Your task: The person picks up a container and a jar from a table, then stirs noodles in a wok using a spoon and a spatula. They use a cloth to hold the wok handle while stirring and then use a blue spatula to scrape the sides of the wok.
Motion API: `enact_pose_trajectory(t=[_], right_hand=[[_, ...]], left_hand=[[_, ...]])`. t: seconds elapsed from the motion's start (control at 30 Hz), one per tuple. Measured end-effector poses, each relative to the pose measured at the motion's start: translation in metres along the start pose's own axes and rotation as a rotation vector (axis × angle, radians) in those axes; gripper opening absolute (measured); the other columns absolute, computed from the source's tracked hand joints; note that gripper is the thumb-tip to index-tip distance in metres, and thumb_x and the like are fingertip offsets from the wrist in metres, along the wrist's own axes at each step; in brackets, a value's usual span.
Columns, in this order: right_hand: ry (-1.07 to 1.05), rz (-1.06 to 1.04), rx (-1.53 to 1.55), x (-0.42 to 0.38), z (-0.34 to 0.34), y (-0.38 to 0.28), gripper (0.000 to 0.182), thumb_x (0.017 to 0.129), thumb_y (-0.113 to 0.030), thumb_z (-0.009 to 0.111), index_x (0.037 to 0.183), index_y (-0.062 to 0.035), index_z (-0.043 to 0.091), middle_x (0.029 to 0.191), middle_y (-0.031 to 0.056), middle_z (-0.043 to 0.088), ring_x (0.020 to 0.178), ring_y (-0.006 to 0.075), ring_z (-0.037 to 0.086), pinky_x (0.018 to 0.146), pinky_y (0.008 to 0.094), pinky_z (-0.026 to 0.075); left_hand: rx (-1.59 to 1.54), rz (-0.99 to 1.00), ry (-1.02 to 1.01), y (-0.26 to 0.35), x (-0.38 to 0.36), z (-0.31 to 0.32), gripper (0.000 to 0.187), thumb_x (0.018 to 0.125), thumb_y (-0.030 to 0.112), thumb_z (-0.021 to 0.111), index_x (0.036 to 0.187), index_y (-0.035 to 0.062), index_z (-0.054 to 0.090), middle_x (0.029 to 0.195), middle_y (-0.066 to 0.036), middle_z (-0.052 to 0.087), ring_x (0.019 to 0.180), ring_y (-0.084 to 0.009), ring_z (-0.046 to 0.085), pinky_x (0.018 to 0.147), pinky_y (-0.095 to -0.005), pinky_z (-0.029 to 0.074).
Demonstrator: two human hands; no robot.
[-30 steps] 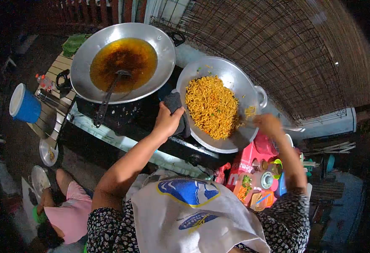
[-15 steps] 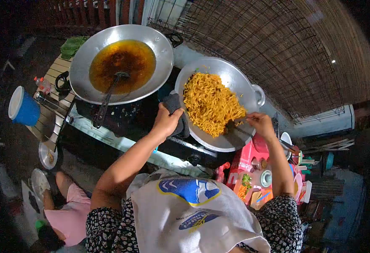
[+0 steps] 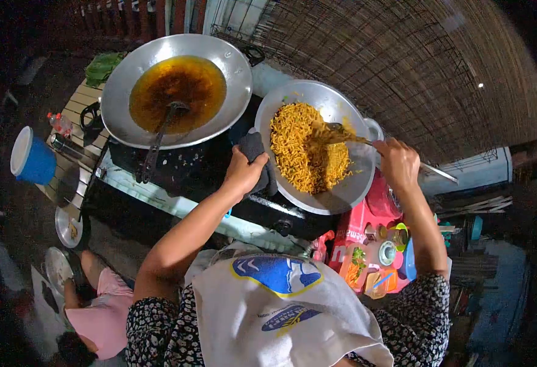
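Yellow-brown noodles [image 3: 296,147] are heaped in a wide metal wok [image 3: 342,196] on the stove's right side. My left hand [image 3: 244,173] is closed around a dark folded cloth [image 3: 253,156] pressed at the wok's left rim, where the cloth hides the handle. Over the right rim, my right hand [image 3: 398,162] grips the long handle of a metal spatula [image 3: 335,131]. Its blade rests in the upper part of the noodles, partly covered by them. The wok's right loop handle [image 3: 375,129] shows just above my right hand.
A larger wok [image 3: 241,79] of dark amber liquid stands on the left, a ladle [image 3: 157,144] leaning inside. A red table [image 3: 342,249] at right carries jars and containers. A blue bucket [image 3: 36,160] sits far left. Another person in pink [image 3: 100,315] is low at left.
My right hand has moved up and right with the spatula, whose blade now lies higher in the noodles. The noodle heap looks flatter. My left hand stays on the cloth.
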State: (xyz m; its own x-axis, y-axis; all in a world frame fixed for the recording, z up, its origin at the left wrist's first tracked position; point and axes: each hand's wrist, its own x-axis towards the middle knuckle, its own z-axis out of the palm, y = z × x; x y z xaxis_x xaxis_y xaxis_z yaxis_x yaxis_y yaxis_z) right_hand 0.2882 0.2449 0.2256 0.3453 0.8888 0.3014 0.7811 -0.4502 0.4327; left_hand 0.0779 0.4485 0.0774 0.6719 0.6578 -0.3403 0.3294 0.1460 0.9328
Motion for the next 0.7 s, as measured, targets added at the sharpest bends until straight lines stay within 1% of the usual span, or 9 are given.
enact_pose_trajectory(t=[0.07, 0.13, 0.2, 0.33, 0.37, 0.43, 0.5, 0.57, 0.7], right_hand=[[-0.124, 0.06, -0.098, 0.006, -0.004, 0.005, 0.023, 0.07, -0.01, 0.054, 0.088, -0.0166, 0.066, 0.083, 0.0067, 0.061, 0.072, 0.0232, 0.061, 0.062, 0.0335, 0.049], [-0.229, 0.054, -0.164, 0.017, -0.033, -0.003, 0.021, 0.071, -0.012, 0.055, 0.087, -0.0186, 0.066, 0.081, 0.0075, 0.062, 0.071, 0.0244, 0.062, 0.061, 0.0345, 0.049], [-0.577, 0.129, -0.197, 0.021, -0.042, 0.005, 0.015, 0.074, -0.017, 0.055, 0.084, -0.0194, 0.065, 0.079, 0.0082, 0.062, 0.071, 0.0253, 0.062, 0.061, 0.0362, 0.05], [-0.778, 0.107, -0.079, 0.003, -0.03, 0.026, 0.014, 0.073, -0.028, 0.059, 0.081, -0.0172, 0.065, 0.079, 0.0096, 0.063, 0.072, 0.0258, 0.062, 0.062, 0.0394, 0.049], [-0.787, -0.051, 0.101, -0.015, 0.005, 0.044, 0.02, 0.07, -0.028, 0.063, 0.083, -0.0129, 0.065, 0.075, 0.0097, 0.063, 0.069, 0.0268, 0.061, 0.06, 0.0379, 0.048], [-0.716, -0.121, 0.579, -0.04, 0.065, 0.021, 0.022, 0.07, -0.025, 0.064, 0.084, -0.0085, 0.064, 0.071, 0.0117, 0.062, 0.065, 0.0285, 0.061, 0.058, 0.0371, 0.047], [-0.714, 0.24, 0.764, -0.038, 0.07, -0.049, 0.022, 0.072, -0.022, 0.063, 0.088, -0.0075, 0.063, 0.069, 0.0144, 0.062, 0.064, 0.0301, 0.06, 0.058, 0.0374, 0.047], [-0.427, 0.406, 0.693, -0.042, 0.091, -0.094, 0.021, 0.075, -0.019, 0.059, 0.093, -0.0093, 0.062, 0.071, 0.0158, 0.062, 0.063, 0.0301, 0.06, 0.058, 0.0378, 0.046], [-0.388, 0.563, 0.599, -0.032, 0.08, -0.094, 0.019, 0.076, -0.02, 0.059, 0.094, -0.0167, 0.062, 0.08, 0.0176, 0.061, 0.074, 0.0353, 0.059, 0.064, 0.0432, 0.046]], left_hand=[[0.028, -0.02, 0.009, 0.001, 0.002, 0.002, 0.073, 0.077, 0.03, 0.059, 0.128, -0.006, 0.021, 0.118, -0.017, 0.046, 0.108, -0.0241, 0.046, 0.091, -0.0314, 0.036], [-0.065, 0.037, -0.024, -0.021, 0.016, 0.006, 0.067, 0.078, 0.029, 0.059, 0.125, -0.0048, 0.025, 0.113, -0.015, 0.05, 0.103, -0.0234, 0.05, 0.088, -0.0313, 0.038], [-0.079, 0.011, -0.023, -0.015, 0.012, 0.004, 0.066, 0.076, 0.031, 0.06, 0.122, -0.0025, 0.028, 0.113, -0.017, 0.049, 0.104, -0.0271, 0.049, 0.088, -0.0337, 0.038], [-0.067, 0.003, -0.035, -0.016, 0.013, 0.004, 0.064, 0.075, 0.034, 0.06, 0.119, -0.0006, 0.03, 0.114, -0.019, 0.048, 0.106, -0.0313, 0.048, 0.089, -0.0358, 0.038], [-0.066, 0.003, -0.034, -0.021, 0.016, 0.006, 0.064, 0.075, 0.034, 0.06, 0.119, -0.0006, 0.03, 0.114, -0.019, 0.048, 0.106, -0.0313, 0.048, 0.089, -0.0358, 0.038], [-0.038, 0.066, 0.033, -0.033, 0.023, 0.013, 0.064, 0.075, 0.036, 0.06, 0.119, 0.0005, 0.031, 0.115, -0.019, 0.048, 0.108, -0.0314, 0.048, 0.09, -0.0359, 0.037], [-0.007, 0.033, 0.022, -0.024, 0.015, 0.009, 0.064, 0.075, 0.036, 0.059, 0.12, 0.0011, 0.031, 0.115, -0.019, 0.048, 0.108, -0.0319, 0.048, 0.091, -0.0361, 0.036], [0.042, -0.038, 0.018, -0.004, -0.002, 0.004, 0.064, 0.075, 0.039, 0.059, 0.12, 0.003, 0.031, 0.115, -0.019, 0.049, 0.108, -0.0332, 0.048, 0.091, -0.036, 0.036], [0.09, -0.024, -0.101, -0.015, 0.01, 0.001, 0.064, 0.078, 0.034, 0.057, 0.126, 0.0023, 0.03, 0.119, -0.016, 0.043, 0.111, -0.0258, 0.042, 0.093, -0.0336, 0.033]])
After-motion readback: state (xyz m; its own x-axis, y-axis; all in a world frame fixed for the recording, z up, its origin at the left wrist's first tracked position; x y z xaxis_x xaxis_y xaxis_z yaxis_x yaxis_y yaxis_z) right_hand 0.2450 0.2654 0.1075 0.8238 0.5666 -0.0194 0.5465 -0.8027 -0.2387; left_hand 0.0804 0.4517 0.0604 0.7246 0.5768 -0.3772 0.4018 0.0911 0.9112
